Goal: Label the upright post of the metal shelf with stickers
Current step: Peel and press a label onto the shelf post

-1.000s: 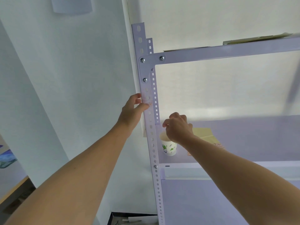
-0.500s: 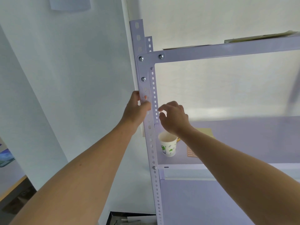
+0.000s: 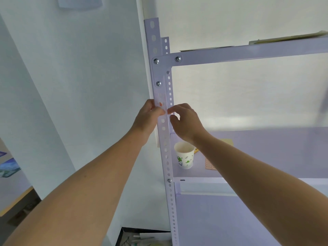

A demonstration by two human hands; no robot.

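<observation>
- While the left hand (image 3: 149, 118) grips the left edge of the pale lilac perforated metal post (image 3: 166, 150), thumb on its face, a small orange sticker (image 3: 160, 104) sits just above.
- Newly risen from the shelf board, the right hand (image 3: 186, 125) pinches at the post's right edge; whether it holds a sticker, I cannot tell. Another label looks imminent.
</observation>
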